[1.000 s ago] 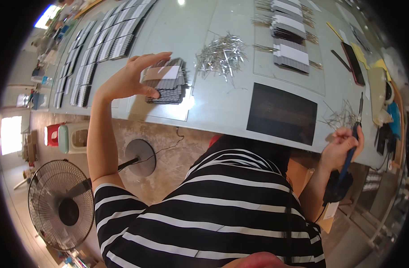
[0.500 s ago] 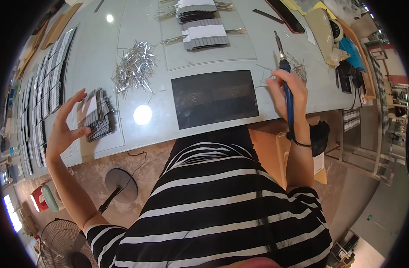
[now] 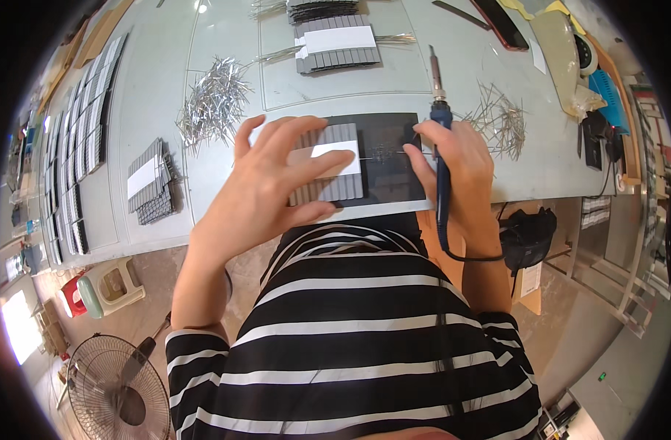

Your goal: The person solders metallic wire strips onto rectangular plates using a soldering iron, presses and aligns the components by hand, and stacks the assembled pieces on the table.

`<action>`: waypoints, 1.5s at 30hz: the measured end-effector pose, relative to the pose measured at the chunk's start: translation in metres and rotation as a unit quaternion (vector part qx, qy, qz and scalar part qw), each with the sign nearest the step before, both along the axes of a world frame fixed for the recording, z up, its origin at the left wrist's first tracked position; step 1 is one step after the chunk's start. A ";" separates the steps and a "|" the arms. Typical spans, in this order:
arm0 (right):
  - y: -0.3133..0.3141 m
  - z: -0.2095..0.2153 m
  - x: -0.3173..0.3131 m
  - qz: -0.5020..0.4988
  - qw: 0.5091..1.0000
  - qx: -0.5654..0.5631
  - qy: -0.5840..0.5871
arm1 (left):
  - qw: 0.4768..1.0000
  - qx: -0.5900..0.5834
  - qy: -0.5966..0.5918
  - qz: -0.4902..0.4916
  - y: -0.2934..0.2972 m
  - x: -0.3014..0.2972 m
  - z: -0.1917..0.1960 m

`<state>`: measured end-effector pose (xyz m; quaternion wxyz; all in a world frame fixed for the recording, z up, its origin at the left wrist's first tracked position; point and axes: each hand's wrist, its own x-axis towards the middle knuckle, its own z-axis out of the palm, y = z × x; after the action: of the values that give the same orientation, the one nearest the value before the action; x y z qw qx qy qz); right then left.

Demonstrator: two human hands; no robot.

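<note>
At the centre of the frame, the left hand [image 3: 273, 183] lies open, fingers spread flat on a grey strip stack [image 3: 328, 176] resting on a dark mat [image 3: 390, 158] on the table [image 3: 167, 88]. Just right of it, the right hand [image 3: 453, 165] grips a blue-handled soldering iron [image 3: 440, 139], tip pointing toward the upper frame. Loose wire pieces [image 3: 211, 103] lie at the upper left.

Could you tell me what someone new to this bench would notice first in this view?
The left hand presses flat on a grey ribbed stack with a white strip, lying on a dark mat at the table's near edge. Beside it, the right hand holds a blue-handled soldering iron, its tip pointing away. Heaps of thin silvery wire pieces lie behind, upper left of the mat.
</note>
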<state>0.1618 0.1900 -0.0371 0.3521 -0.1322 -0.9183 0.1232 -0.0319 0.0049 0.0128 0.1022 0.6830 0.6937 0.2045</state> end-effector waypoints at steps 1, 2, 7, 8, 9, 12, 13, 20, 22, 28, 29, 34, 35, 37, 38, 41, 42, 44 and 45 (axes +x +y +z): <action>-0.002 -0.001 -0.002 0.001 1.000 -0.004 0.000 | 1.000 -0.004 0.000 0.001 0.004 0.003 -0.003; -0.004 -0.002 -0.004 0.008 1.000 -0.011 0.003 | 1.000 -0.003 0.008 -0.005 0.008 0.005 -0.005; -0.004 -0.002 -0.007 0.015 0.999 -0.030 0.007 | 1.000 0.001 0.005 -0.023 0.015 0.003 -0.010; -0.004 -0.003 -0.007 0.015 0.999 -0.033 0.007 | 1.000 -0.001 0.005 -0.024 0.015 0.002 -0.011; -0.004 -0.003 -0.006 0.019 0.999 -0.046 0.019 | 1.000 0.004 0.004 -0.026 0.016 0.002 -0.012; -0.004 -0.002 -0.004 0.021 0.997 -0.073 0.020 | 1.000 0.010 0.001 -0.029 0.017 0.001 -0.015; -0.004 -0.001 -0.003 0.021 0.996 -0.084 0.009 | 0.999 0.013 0.000 -0.029 0.018 0.001 -0.016; -0.007 0.004 -0.005 0.020 0.995 -0.091 -0.021 | 0.999 0.011 -0.004 -0.033 0.017 0.000 -0.019; -0.007 0.004 -0.006 0.018 0.996 -0.090 -0.011 | 0.999 0.015 -0.005 -0.037 0.017 -0.001 -0.021; -0.002 0.002 0.001 0.037 0.995 -0.087 0.043 | 0.999 0.021 -0.001 -0.034 0.017 0.000 -0.024; -0.002 0.004 0.004 0.044 0.991 -0.113 0.049 | 0.999 0.020 -0.001 -0.033 0.016 0.000 -0.024; -0.007 0.007 0.018 -0.014 0.931 -0.297 0.213 | 0.999 0.021 0.001 -0.035 0.018 0.000 -0.023; -0.007 0.010 0.018 -0.075 0.907 -0.340 0.238 | 0.999 0.021 0.000 -0.035 0.018 0.000 -0.023; -0.001 0.027 0.031 0.024 0.838 -0.506 0.202 | 0.999 0.023 0.002 -0.034 0.017 0.000 -0.024; -0.004 0.028 0.028 -0.034 0.814 -0.531 0.235 | 0.999 0.022 0.001 -0.033 0.016 0.000 -0.025; 0.000 0.026 0.030 -0.056 0.852 -0.485 0.189 | 0.999 0.028 0.005 -0.034 0.018 0.000 -0.025; 0.000 0.025 0.030 -0.057 0.852 -0.485 0.189 | 0.999 0.027 0.008 -0.035 0.018 0.000 -0.025; 0.001 0.023 0.030 0.044 0.824 -0.515 0.231 | 0.999 0.026 0.010 -0.036 0.018 0.000 -0.025; 0.000 0.023 0.029 0.045 0.824 -0.516 0.231 | 0.999 0.025 0.009 -0.035 0.018 0.000 -0.025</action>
<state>0.1907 0.1901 -0.0140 0.4282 -0.2208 -0.6179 0.6214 -0.0317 0.0228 -0.0122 0.0855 0.7109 0.6652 0.2117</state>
